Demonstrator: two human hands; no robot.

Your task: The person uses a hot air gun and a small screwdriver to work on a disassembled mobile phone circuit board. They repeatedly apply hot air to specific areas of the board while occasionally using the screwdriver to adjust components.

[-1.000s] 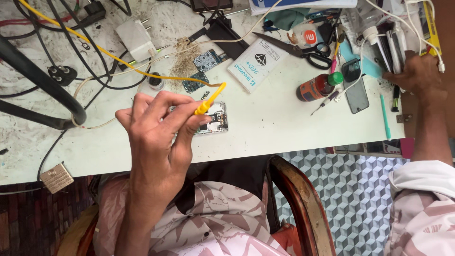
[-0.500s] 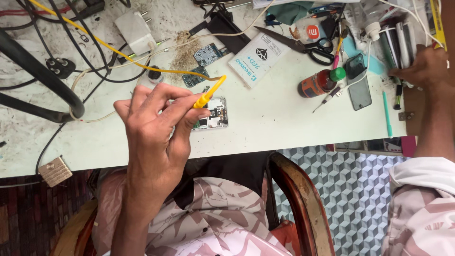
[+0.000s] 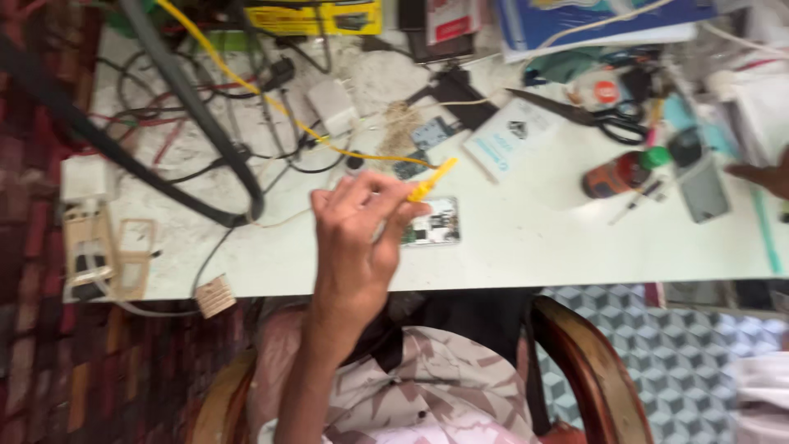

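My left hand (image 3: 357, 234) is raised over the white workbench (image 3: 534, 247). Its fingers pinch a yellow probe (image 3: 431, 181), and the probe's yellow cable (image 3: 271, 103) trails off to the upper left. The probe tip points up and to the right. Just right of the hand, an opened phone with its circuit board exposed (image 3: 436, 224) lies flat on the bench. Only the fingertips of my right hand (image 3: 764, 177) show, at the far right edge beside a grey phone (image 3: 703, 187). Its grip is hidden.
Black cables (image 3: 189, 131), a white charger (image 3: 333, 105) and small circuit boards (image 3: 431, 131) crowd the back left. Black scissors (image 3: 608, 119), a white box (image 3: 509, 138) and a brown bottle with a green cap (image 3: 625, 171) lie at the right. A wooden chair arm (image 3: 592, 370) curves below.
The view has swung left, so my right hand has slid almost out of frame. My left hand still holds the yellow probe above the opened phone, in nearly the same pose.
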